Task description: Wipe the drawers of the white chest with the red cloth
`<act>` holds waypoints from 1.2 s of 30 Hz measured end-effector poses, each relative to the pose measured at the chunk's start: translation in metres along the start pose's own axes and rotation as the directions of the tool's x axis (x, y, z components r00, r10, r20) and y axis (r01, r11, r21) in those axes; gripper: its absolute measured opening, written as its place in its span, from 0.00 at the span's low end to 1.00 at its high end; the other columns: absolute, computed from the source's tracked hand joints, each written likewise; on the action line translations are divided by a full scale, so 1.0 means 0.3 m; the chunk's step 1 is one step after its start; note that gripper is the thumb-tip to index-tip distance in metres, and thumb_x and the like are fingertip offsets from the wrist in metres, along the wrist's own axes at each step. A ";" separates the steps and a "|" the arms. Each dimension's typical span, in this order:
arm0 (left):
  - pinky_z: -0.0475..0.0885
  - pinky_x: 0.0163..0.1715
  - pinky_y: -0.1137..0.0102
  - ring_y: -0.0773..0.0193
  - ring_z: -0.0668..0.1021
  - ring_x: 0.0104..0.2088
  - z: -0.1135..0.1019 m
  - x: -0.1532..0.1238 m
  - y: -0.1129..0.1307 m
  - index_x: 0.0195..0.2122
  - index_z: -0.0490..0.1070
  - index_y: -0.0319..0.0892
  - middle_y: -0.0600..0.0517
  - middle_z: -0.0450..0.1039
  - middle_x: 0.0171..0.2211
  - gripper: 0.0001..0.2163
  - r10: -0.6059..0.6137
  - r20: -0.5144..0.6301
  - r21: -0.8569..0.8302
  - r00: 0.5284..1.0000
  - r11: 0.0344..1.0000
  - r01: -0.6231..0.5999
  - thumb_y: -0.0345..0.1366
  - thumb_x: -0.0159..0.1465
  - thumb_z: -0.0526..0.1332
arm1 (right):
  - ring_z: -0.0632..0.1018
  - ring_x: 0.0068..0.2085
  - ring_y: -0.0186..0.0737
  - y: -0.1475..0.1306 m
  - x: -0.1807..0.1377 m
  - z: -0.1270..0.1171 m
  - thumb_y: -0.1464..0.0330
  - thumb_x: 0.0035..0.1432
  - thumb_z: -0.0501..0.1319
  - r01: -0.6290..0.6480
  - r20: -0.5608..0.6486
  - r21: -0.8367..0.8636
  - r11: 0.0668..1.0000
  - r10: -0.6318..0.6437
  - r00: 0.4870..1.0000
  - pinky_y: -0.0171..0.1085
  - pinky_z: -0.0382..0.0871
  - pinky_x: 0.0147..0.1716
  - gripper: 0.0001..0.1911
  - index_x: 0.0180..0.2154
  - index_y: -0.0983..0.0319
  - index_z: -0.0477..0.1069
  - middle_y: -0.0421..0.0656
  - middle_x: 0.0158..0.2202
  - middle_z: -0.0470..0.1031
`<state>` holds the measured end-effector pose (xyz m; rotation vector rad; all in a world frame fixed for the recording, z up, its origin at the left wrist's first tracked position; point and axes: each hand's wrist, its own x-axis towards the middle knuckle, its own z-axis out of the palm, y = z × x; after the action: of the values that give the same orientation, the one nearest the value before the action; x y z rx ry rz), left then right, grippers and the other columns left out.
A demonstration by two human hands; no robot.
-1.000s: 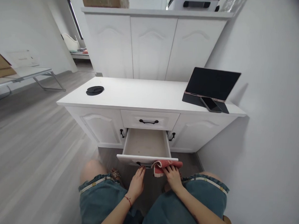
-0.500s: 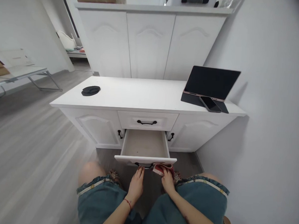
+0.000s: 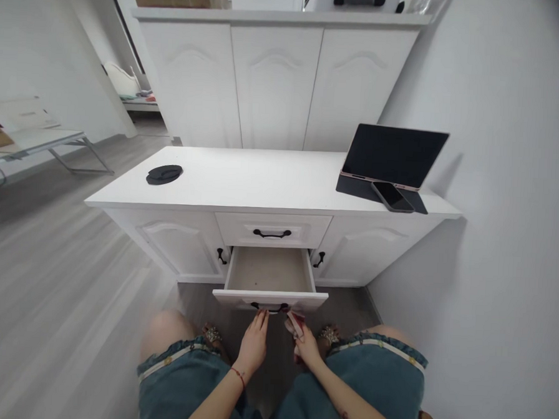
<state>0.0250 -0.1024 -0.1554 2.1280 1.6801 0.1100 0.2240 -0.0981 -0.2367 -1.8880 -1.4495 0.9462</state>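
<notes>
Low in the middle of the frame, the left hand (image 3: 254, 341) reaches up to the front panel of the open lower drawer (image 3: 270, 271), its fingers straight and close together, the tips at or just under the black handle (image 3: 269, 307); whether they touch it I cannot tell. Just to the right, the right hand (image 3: 306, 345) has its fingers curled and clamped on a bunched red cloth (image 3: 295, 323), which sits right below the drawer's front edge, to the right of the handle. The drawer is pulled out and shows a bare, pale bottom. Above it a second drawer (image 3: 272, 229) with a black handle is shut. On the white cabinet top (image 3: 253, 183) a round black disc (image 3: 164, 174) lies at the left, while at the right a dark tablet (image 3: 395, 156) stands propped on its folded cover with a phone (image 3: 392, 197) lying flat in front of it. Denim-clad knees fill the bottom of the frame.
</notes>
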 end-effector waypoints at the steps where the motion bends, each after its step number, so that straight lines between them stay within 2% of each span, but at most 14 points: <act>1: 0.57 0.65 0.62 0.59 0.52 0.68 -0.004 0.012 -0.003 0.67 0.49 0.35 0.43 0.49 0.69 0.41 0.002 -0.002 -0.002 1.000 1.000 -0.002 0.16 0.48 0.46 | 0.78 0.49 0.47 -0.004 -0.004 -0.002 0.75 0.41 0.52 -0.007 0.006 -0.011 1.000 0.007 1.000 0.46 0.70 0.51 0.28 0.46 0.60 0.73 0.48 0.45 0.79; 7: 0.55 0.66 0.64 0.59 0.52 0.68 -0.055 0.107 -0.014 0.66 0.49 0.33 0.42 0.50 0.68 0.39 0.014 0.023 0.029 1.000 0.999 -0.015 0.16 0.49 0.47 | 0.78 0.47 0.45 0.003 -0.008 -0.002 0.75 0.40 0.52 -0.007 0.030 0.001 1.000 0.007 1.000 0.46 0.70 0.51 0.28 0.46 0.59 0.73 0.48 0.45 0.80; 11: 0.54 0.65 0.66 0.59 0.52 0.68 -0.110 0.173 -0.014 0.66 0.49 0.33 0.43 0.50 0.69 0.38 0.017 0.057 0.051 0.998 0.999 -0.020 0.17 0.50 0.48 | 0.79 0.47 0.47 0.025 0.002 0.013 0.74 0.39 0.53 -0.011 0.029 0.100 0.995 0.009 1.000 0.47 0.69 0.51 0.28 0.46 0.61 0.72 0.50 0.45 0.79; 15: 0.54 0.65 0.67 0.58 0.53 0.68 -0.149 0.241 -0.023 0.66 0.49 0.31 0.41 0.49 0.68 0.38 0.025 0.071 0.059 0.997 0.998 -0.030 0.19 0.51 0.49 | 0.78 0.49 0.47 0.037 0.012 0.025 0.74 0.38 0.53 -0.071 0.044 0.163 0.984 0.065 0.997 0.47 0.68 0.52 0.28 0.45 0.61 0.72 0.51 0.47 0.79; 22: 0.54 0.65 0.64 0.55 0.52 0.68 -0.181 0.350 -0.046 0.66 0.46 0.28 0.39 0.46 0.69 0.38 0.037 0.126 0.086 0.991 0.995 -0.049 0.21 0.51 0.50 | 0.77 0.50 0.48 0.028 0.005 0.020 0.72 0.41 0.52 -0.080 0.070 0.214 0.973 0.067 0.995 0.47 0.70 0.50 0.28 0.47 0.61 0.71 0.51 0.48 0.78; 29: 0.55 0.64 0.63 0.55 0.49 0.69 -0.207 0.437 -0.046 0.67 0.44 0.30 0.40 0.44 0.69 0.40 0.018 0.170 0.140 0.985 0.989 -0.042 0.23 0.50 0.52 | 0.77 0.50 0.50 -0.010 0.006 0.009 0.72 0.38 0.54 -0.097 0.078 0.216 0.972 0.082 0.994 0.49 0.68 0.52 0.27 0.44 0.60 0.73 0.51 0.48 0.78; 36: 0.53 0.64 0.66 0.55 0.49 0.69 -0.229 0.505 -0.047 0.66 0.44 0.27 0.38 0.44 0.69 0.38 0.004 0.173 0.151 0.985 0.988 -0.030 0.21 0.51 0.51 | 0.76 0.51 0.50 0.022 0.017 0.038 0.72 0.38 0.54 -0.125 0.082 0.186 0.975 0.111 0.990 0.50 0.67 0.53 0.29 0.46 0.58 0.74 0.48 0.48 0.79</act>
<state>0.0304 0.0621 -0.1282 2.1927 1.6155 -0.1998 0.2191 -0.0946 -0.2495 -1.8308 -1.2477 1.1767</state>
